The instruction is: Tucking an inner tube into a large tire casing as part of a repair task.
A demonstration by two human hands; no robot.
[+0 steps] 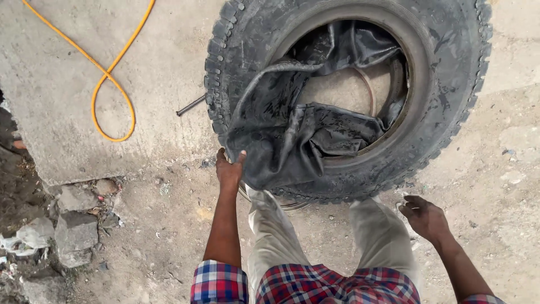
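Left hand grip grasping black inner tube spilling over near edge of tyre; right hand released, just below tyre.

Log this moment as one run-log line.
left hand: grips tube edge | right hand: free, open | tube: half out of tyre

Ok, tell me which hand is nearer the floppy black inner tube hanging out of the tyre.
Left. The left hand grips the inner tube at its lower edge; the right hand hangs open below the tyre, clear of the tube.
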